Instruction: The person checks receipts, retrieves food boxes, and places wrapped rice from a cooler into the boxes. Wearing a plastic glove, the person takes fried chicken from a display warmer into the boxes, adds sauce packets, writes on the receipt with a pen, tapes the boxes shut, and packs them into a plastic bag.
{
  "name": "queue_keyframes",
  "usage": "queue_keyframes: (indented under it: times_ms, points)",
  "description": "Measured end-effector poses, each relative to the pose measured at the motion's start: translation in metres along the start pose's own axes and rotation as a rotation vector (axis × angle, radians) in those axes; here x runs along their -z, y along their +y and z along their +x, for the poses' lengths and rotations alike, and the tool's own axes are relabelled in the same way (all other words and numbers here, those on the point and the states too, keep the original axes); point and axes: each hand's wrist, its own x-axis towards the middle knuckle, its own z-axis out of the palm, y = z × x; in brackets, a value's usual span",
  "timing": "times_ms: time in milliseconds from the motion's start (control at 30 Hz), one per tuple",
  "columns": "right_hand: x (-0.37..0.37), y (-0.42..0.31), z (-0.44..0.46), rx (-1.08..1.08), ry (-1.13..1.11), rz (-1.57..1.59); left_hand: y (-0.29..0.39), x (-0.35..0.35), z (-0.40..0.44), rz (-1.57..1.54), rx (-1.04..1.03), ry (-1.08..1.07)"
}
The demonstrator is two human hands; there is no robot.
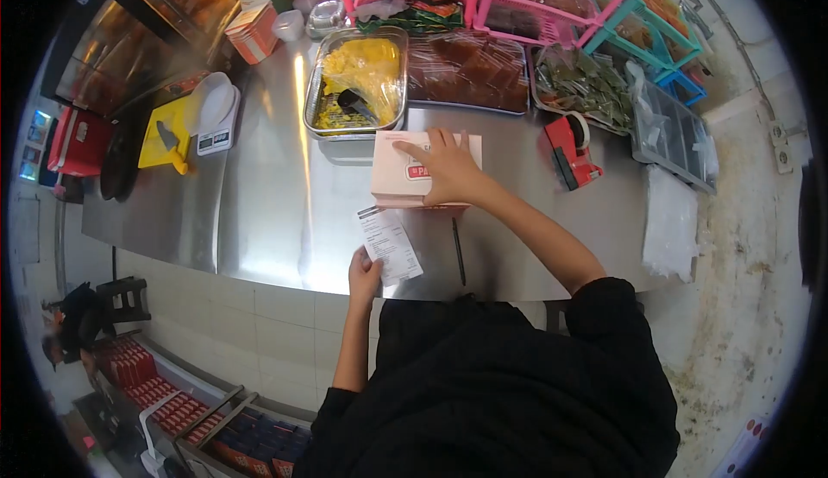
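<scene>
Right hand: the right hand is spreading wide over the top of the pale box, palm down, fingers pointing to the far side, thumb out to the left.
Left hand: and here the left hand is pinching the printed receipt by its near left edge, thumb on top.
Pale box: the pale box is sitting mid-surface, towards the near edge, its red label peeking out beside the right hand.
Receipt: the printed receipt is tilting at the box's near left corner, print facing up.
Pen: a dark pen is lying just to the near side of the box, pointing at the near edge of the metal surface.
Far side: a metal tray is carrying yellow food and a black scoop; to its right, brown packets are filling another tray, and green packets are heaping up beyond.
Right side: a red tape dispenser is standing well apart from the box, with white plastic sheets lying by the wall.
Left side: a knife is resting on a yellow board, and a kitchen scale is bearing a white bowl beside it.
</scene>
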Motion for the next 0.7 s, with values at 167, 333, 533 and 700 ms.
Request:
queue_keyframes:
  times_ms: [167, 333, 533, 700]
  points:
    - [-0.001, -0.019, -0.044, 0.052, 0.259, 0.307, 0.034, 0.026, -0.054, 0.037, -0.156, 0.156]
    - [-0.01, -0.038, -0.072, -0.306, -0.495, 1.208, 0.124, -0.003, -0.091, -0.025, -0.389, 0.011]
    - [0.028, -0.019, -0.02, -0.182, 0.099, 1.684, 0.148, -0.028, -0.039, 0.046, -0.4, -0.128]
    - [-0.004, 0.022, 0.042, -0.197, 0.271, 0.996, 0.142, -0.049, 0.0, 0.188, -0.351, 0.022]
